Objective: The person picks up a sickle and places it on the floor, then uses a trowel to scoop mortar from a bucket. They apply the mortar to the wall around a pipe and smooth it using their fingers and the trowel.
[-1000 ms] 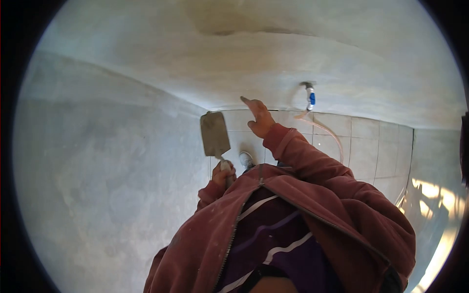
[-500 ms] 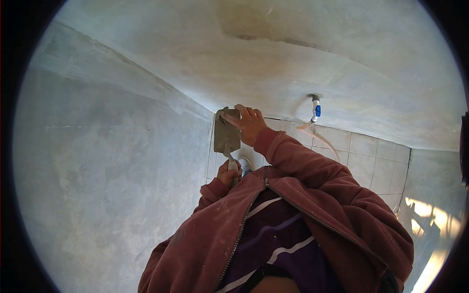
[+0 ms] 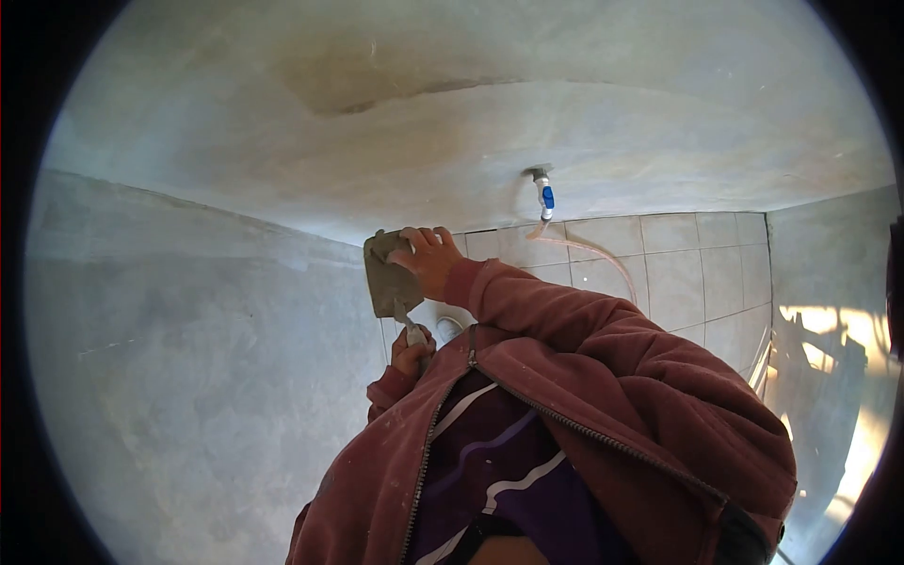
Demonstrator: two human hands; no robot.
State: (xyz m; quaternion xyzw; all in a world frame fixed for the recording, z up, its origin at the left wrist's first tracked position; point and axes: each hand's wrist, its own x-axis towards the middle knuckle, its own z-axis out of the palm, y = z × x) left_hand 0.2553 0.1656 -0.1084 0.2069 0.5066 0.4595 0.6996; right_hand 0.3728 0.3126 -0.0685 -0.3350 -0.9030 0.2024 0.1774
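A flat rectangular trowel is held near the left wall, its blade facing up and coated in grey-brown paste. My left hand is wrapped round its pale handle. At the blade's far right corner is my right hand, its thumb over the pasty face and its fingers bent at the edge. A thicker lump of paste lies at the far end of the blade, beside that thumb. What the right fingertips touch underneath is partly hidden.
A pipe with a blue-handled valve sticks out of the plastered front wall, and a pale hose runs down from it. Tiles cover the floor. Plastered walls stand at left and right. A shoe shows below.
The view has turned to the right, so the valve and walls sit further left. The trowel blade is more tilted, and the right thumb has drawn back towards its edge.
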